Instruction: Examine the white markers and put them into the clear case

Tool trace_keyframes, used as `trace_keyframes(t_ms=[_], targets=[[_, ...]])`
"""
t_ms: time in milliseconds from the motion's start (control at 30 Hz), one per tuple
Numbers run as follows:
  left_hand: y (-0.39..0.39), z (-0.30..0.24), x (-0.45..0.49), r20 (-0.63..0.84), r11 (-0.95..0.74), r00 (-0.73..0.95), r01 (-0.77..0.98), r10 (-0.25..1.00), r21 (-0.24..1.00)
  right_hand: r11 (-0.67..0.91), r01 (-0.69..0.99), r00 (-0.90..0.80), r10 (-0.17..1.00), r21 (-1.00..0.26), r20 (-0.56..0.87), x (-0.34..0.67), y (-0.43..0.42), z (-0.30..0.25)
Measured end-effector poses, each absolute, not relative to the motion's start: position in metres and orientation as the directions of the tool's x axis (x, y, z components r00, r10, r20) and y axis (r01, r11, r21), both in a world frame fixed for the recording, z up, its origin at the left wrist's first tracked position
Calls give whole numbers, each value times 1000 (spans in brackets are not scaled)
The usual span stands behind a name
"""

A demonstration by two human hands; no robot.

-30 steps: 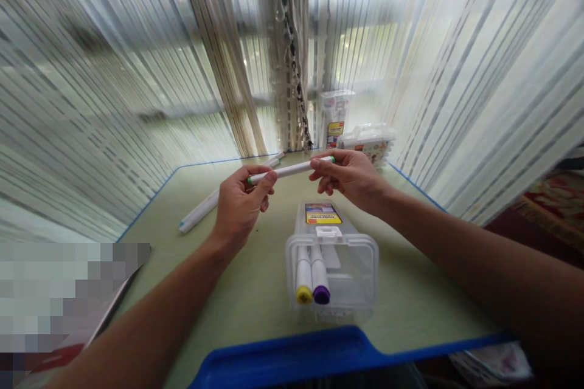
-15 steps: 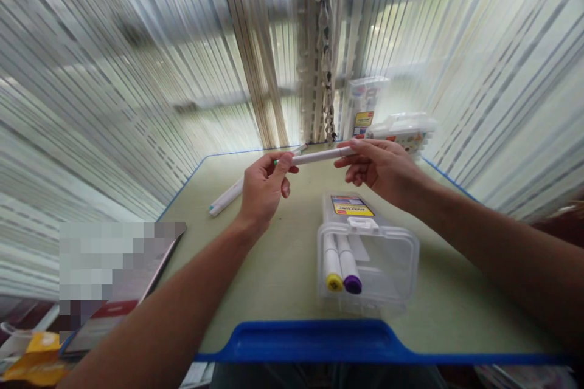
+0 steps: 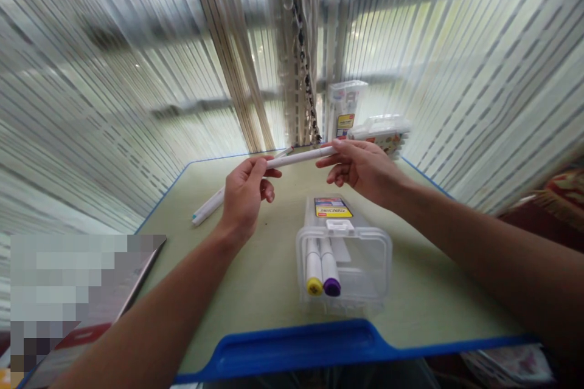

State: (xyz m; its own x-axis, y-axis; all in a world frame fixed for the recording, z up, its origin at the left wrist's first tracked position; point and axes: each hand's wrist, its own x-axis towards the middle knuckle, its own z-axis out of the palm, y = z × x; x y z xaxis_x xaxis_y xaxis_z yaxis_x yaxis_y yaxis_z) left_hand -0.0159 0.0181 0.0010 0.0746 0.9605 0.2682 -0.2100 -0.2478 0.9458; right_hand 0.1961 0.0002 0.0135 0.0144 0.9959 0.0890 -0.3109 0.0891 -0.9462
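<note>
A white marker (image 3: 298, 157) is held level above the table between both hands. My left hand (image 3: 244, 197) pinches its left end, and my right hand (image 3: 365, 171) grips its right end between thumb and fingertips. Below them on the table lies a clear plastic case (image 3: 365, 264), its open end facing me. Inside it, on the left, rest a marker with a yellow end (image 3: 314, 276) and one with a purple end (image 3: 329, 276). Partly behind my left hand lies another white marker (image 3: 207, 206) with a teal end.
The pale green table (image 3: 269, 292) has a blue rim. At its back right stand an upright clear case (image 3: 343, 109) and a second clear box (image 3: 383, 132). A blurred-out flat object (image 3: 68, 279) is at the left edge. String curtains and a bead chain (image 3: 301, 48) hang behind.
The view has shifted, so everything sits further left. Both hands keep hold of the marker; its green left end, visible before, is now covered by my left fingers.
</note>
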Motion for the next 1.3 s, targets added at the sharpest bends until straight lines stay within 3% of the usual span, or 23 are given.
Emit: trace_keyframes(t_ms=[600,1300], targets=[[18,-5,-17,314,-301,139,-106,939,948,248,-164,-2,968,-955,252,199,4,2],[16,5,-15,186,-163,65,-268,980,950,83,-339,3,996,-937,87,199,0,15]])
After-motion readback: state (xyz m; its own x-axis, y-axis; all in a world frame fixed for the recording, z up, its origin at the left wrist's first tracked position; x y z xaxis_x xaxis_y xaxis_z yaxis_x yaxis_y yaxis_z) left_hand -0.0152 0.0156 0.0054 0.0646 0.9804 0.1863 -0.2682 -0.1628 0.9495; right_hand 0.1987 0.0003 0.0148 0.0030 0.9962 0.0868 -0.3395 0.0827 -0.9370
